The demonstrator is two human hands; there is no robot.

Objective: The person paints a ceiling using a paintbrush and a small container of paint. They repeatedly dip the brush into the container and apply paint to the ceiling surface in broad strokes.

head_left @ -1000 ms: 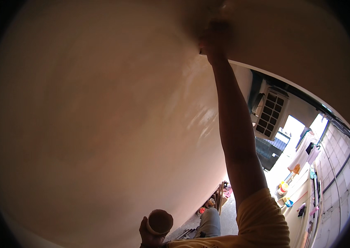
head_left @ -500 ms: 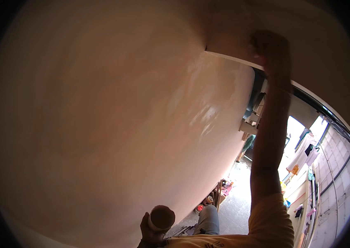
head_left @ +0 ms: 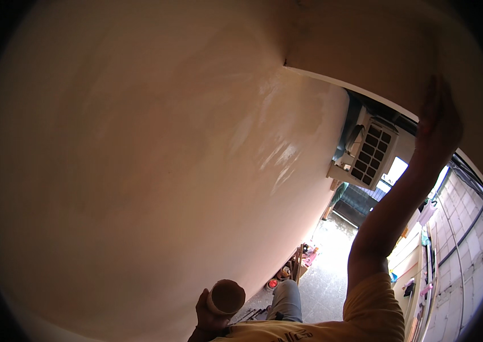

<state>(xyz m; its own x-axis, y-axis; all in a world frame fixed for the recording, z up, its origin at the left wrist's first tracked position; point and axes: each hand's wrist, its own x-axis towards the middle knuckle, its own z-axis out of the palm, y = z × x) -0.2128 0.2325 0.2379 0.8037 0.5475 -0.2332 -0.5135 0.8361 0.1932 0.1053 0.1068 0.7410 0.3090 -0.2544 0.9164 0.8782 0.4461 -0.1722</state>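
Low in the view, my left hand (head_left: pixel 206 317) is wrapped round a cup (head_left: pixel 226 297). The cup is tilted so its round, pale rim and brownish inside show. My right arm stretches up on the right, and my right hand (head_left: pixel 440 122) is raised to the dark, shaded overhanging panel (head_left: pixel 361 40). Its fingers look pressed together near the panel's surface; whatever they may hold is too dark to make out. To the left, the broad beige wall (head_left: pixel 139 171) carries whitish streaks (head_left: pixel 280 162) just below the overhang's corner.
Beyond my arm a white slatted unit (head_left: pixel 373 153) juts out beneath the overhang. On the floor by the wall's foot lie pieces of wood and assorted items (head_left: pixel 295 265). A pale block wall (head_left: pixel 463 233) rises at the right, with long poles (head_left: pixel 432 279) and hanging cloths beside it.
My right hand has swept right and somewhat down along the overhang, uncovering the slatted unit. My left hand and the cup have shifted slightly right and up.
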